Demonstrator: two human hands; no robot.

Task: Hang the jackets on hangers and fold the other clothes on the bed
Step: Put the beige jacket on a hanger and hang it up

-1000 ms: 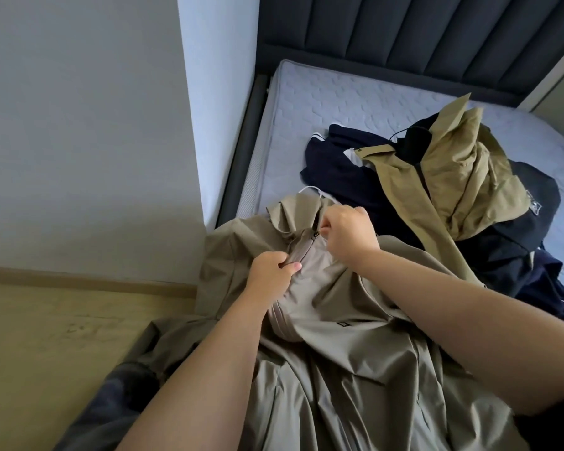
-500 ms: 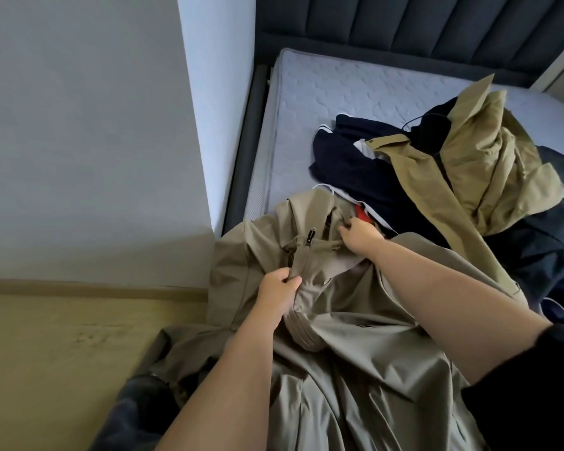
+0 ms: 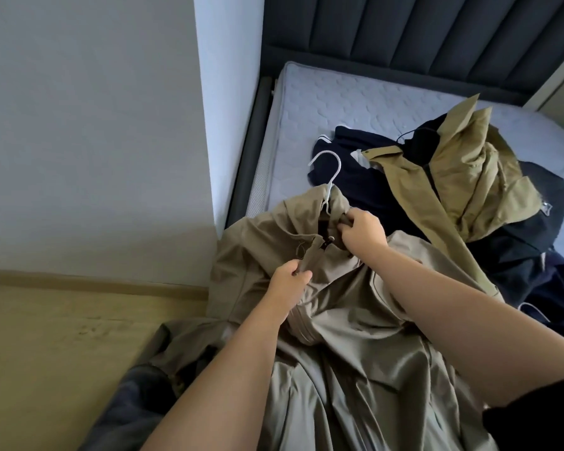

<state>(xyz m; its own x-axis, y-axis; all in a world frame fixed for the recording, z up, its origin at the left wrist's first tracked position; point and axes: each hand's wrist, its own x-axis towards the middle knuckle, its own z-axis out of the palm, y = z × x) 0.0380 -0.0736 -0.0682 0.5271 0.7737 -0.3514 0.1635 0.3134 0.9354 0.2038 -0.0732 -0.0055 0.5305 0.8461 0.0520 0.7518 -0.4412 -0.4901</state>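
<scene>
Both hands on the taupe jacket (image 3: 355,320)

My left hand (image 3: 288,281) pinches its zipper edge at frame centre, my right hand (image 3: 362,231) grips the collar just above. The white hanger (image 3: 328,170) sticks out the neck. A khaki jacket (image 3: 453,177) and navy clothes (image 3: 349,183) sit upper right on the bed (image 3: 323,102)

Single head-worn wide-angle view, looking forward and steeply down, close above the bed (image 3: 323,102), facing its dark padded headboard (image 3: 404,27), grey wall (image 3: 79,125) at left
</scene>
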